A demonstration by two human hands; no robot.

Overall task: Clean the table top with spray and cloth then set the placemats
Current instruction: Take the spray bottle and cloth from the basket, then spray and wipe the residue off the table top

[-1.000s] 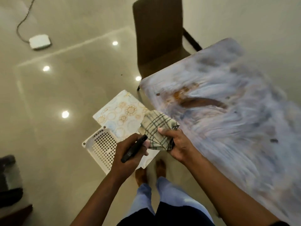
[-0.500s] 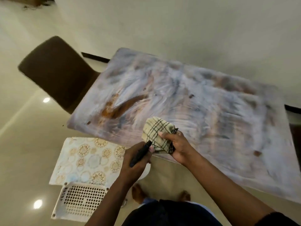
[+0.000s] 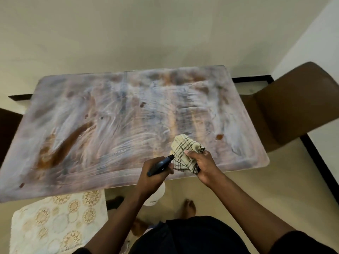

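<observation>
Both hands are held close together over the near edge of the table (image 3: 117, 114). The left hand (image 3: 152, 178) grips a spray bottle (image 3: 160, 165) by its black head, the nozzle almost touching the cloth (image 3: 185, 154). The right hand (image 3: 201, 165) holds the bunched checked cloth with curled fingers. A patterned placemat (image 3: 58, 224) lies on a low surface beside the table, at the left. One brown chair (image 3: 293, 105) stands at the right end.

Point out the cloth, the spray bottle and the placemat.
cloth (image 3: 185, 153): head view, on its checked folds above the right thumb.
spray bottle (image 3: 160, 165): head view, on its dark nozzle head in the left hand.
placemat (image 3: 55, 222): head view, on its patterned face, lower left.
</observation>
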